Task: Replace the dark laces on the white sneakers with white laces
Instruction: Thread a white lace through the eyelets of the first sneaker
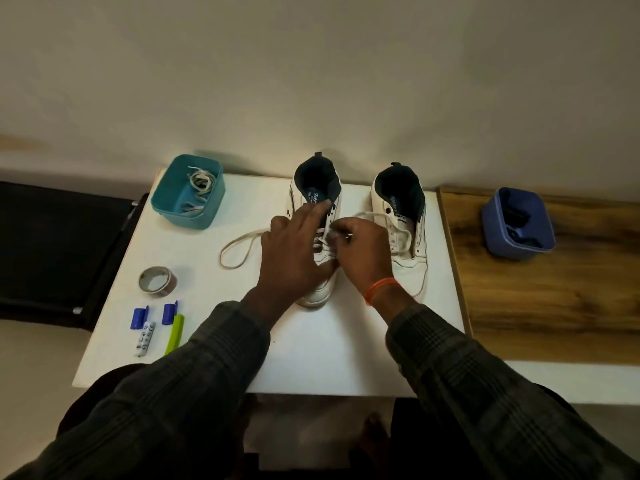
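Two white sneakers stand on the white table [346, 358], toes toward me. My left hand [294, 251] rests on the left sneaker [317, 188], fingers stretched along its eyelet side. My right hand [363, 251] pinches the tip of a white lace [239, 244] at the left sneaker's eyelets. That lace is partly threaded and loops out left over the table; another stretch runs right across the right sneaker [401, 216], which has no lace in its eyelets. A teal tub [188, 192] holds more white laces. A blue tub [517, 223] holds dark laces.
A roll of tape [157, 279] lies at the table's left. Below it are blue clips [139, 317], a green marker [175, 336] and a small white tube [145, 339]. The blue tub sits on a wooden surface [554, 299] to the right. A black chair [59, 251] stands left.
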